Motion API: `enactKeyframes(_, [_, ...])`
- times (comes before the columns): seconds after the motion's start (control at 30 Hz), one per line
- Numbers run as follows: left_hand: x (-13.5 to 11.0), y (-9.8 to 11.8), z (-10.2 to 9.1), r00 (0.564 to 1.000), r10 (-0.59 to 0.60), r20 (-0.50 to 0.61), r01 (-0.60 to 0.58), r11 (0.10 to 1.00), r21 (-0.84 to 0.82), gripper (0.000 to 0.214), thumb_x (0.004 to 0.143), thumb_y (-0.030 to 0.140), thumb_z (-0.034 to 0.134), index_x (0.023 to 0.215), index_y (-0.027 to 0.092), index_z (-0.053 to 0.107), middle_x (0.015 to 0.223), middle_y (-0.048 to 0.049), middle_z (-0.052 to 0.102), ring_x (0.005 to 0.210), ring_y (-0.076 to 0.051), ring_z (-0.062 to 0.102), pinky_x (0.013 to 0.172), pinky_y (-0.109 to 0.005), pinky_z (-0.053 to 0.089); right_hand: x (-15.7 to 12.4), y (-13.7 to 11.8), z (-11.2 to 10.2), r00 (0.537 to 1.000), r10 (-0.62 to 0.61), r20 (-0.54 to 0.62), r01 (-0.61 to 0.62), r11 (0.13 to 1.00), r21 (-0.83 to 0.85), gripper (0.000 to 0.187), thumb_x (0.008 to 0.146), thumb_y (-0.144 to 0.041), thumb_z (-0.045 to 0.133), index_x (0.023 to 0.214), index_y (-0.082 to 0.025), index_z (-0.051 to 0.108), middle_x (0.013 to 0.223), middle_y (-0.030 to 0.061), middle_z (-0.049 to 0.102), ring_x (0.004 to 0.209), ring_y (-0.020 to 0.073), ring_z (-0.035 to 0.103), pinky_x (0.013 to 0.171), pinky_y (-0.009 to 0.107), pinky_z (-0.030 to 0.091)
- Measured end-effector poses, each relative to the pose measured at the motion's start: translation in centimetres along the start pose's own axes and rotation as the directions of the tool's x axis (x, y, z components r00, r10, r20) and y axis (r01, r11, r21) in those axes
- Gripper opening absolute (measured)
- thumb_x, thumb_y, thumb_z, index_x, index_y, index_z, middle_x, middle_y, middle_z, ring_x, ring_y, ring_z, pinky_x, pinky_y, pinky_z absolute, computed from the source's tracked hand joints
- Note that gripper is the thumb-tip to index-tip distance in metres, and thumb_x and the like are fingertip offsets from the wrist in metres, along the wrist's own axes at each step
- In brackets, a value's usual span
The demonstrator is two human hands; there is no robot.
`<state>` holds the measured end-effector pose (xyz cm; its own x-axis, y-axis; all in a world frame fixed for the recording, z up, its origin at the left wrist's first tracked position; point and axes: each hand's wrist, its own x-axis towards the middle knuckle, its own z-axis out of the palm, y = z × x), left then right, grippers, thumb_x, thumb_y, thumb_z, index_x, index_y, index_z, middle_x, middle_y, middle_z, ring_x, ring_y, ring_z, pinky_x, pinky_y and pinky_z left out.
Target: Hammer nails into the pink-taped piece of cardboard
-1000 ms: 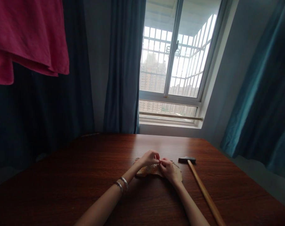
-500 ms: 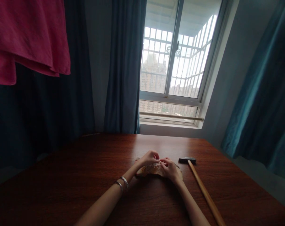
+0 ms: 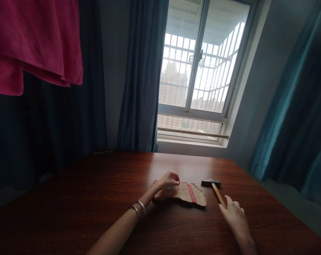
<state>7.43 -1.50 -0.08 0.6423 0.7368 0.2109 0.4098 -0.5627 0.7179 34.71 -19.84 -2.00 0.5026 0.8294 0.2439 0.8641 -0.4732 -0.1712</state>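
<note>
A fan-shaped tan board (image 3: 183,194) with dark speckles, a red band and small marks along its far edge lies flat on the table. Over its upper middle, my left hand (image 3: 171,180) is closed in a pinch on a small, thin, nail-like piece, mostly hidden by the fingers. To the right lies a hammer (image 3: 218,193) with a dark metal head and a wooden handle. My right hand (image 3: 234,214) is around the handle below the head, thumb on one side and fingers on the other, hiding its lower part.
The brown wooden table (image 3: 109,198) stretches to the window wall. A barred window (image 3: 192,78) is behind it, with blue curtains (image 3: 141,78) on both sides. A pink cloth (image 3: 35,46) hangs at the upper left.
My right hand has left the board and moved right onto the hammer's handle, uncovering the red band. My left hand stays pinched over the board. The view has shifted slightly.
</note>
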Motion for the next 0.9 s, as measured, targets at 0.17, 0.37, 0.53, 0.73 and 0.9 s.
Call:
enactKeyframes(0.17, [0.0, -0.2, 0.1, 1.000, 0.009, -0.010, -0.009, 1.000, -0.009, 0.024, 0.065, 0.024, 0.060, 0.080, 0.009, 0.070, 0.070, -0.0042, 0.064, 0.064, -0.013, 0.054, 0.055, -0.020, 0.038, -3.8, 2.3, 1.2, 0.999, -0.053, -0.013, 0.050, 0.986, -0.161, 0.044, 0.089, -0.036, 0.033, 0.117, -0.010, 0.054, 0.086, 0.0176, 0.062, 0.075, 0.0296, 0.065, 0.065, 0.037, 0.047])
enactKeyframes(0.37, [-0.1, -0.2, 0.2, 0.999, 0.001, -0.033, -0.001, 1.000, -0.005, 0.023, 0.064, 0.023, 0.061, 0.080, 0.009, 0.070, 0.069, -0.0043, 0.064, 0.064, -0.013, 0.055, 0.055, -0.020, 0.038, -4.0, 3.0, 0.7, 0.987, -0.158, 0.034, 0.160, 0.986, -0.042, 0.044, 0.090, -0.031, 0.021, 0.116, -0.012, 0.052, 0.092, 0.0168, 0.062, 0.078, 0.0298, 0.065, 0.063, 0.037, 0.047])
enactKeyframes(0.53, [-0.4, 0.2, 0.1, 1.000, -0.022, -0.022, 0.021, 1.000, -0.014, 0.024, 0.064, 0.023, 0.061, 0.081, 0.009, 0.071, 0.069, -0.0048, 0.065, 0.063, -0.014, 0.055, 0.054, -0.020, 0.037, -4.0, 2.3, -1.4, 0.983, -0.087, 0.165, -0.026, 0.813, 0.582, 0.041, 0.082, -0.046, 0.037, 0.109, -0.018, 0.053, 0.086, 0.0089, 0.064, 0.069, 0.0212, 0.064, 0.053, 0.027, 0.045])
enactKeyframes(0.73, [-0.5, 0.4, 0.0, 1.000, -0.021, -0.015, 0.021, 1.000, -0.005, 0.025, 0.065, 0.026, 0.061, 0.081, 0.009, 0.071, 0.071, -0.0056, 0.065, 0.062, -0.013, 0.054, 0.053, -0.020, 0.036, -6.7, -2.4, -4.9, 0.906, -0.108, 0.409, -0.373, 0.249, 0.894, 0.056, 0.072, -0.058, 0.053, 0.113, -0.020, 0.046, 0.069, -0.0038, 0.052, 0.034, 0.0034, 0.038, 0.029, 0.015, 0.022])
enactKeyframes(0.9, [-0.3, 0.1, 0.1, 1.000, -0.013, -0.024, 0.013, 1.000, 0.004, 0.026, 0.064, 0.025, 0.061, 0.082, 0.009, 0.071, 0.071, -0.0053, 0.065, 0.064, -0.014, 0.055, 0.054, -0.020, 0.037, -7.5, -4.5, -6.7, 0.864, -0.282, 0.418, -0.364, 0.224, 0.904, 0.051, 0.072, -0.058, 0.056, 0.104, -0.018, 0.053, 0.065, -0.0049, 0.048, 0.032, 0.0013, 0.036, 0.027, 0.013, 0.019])
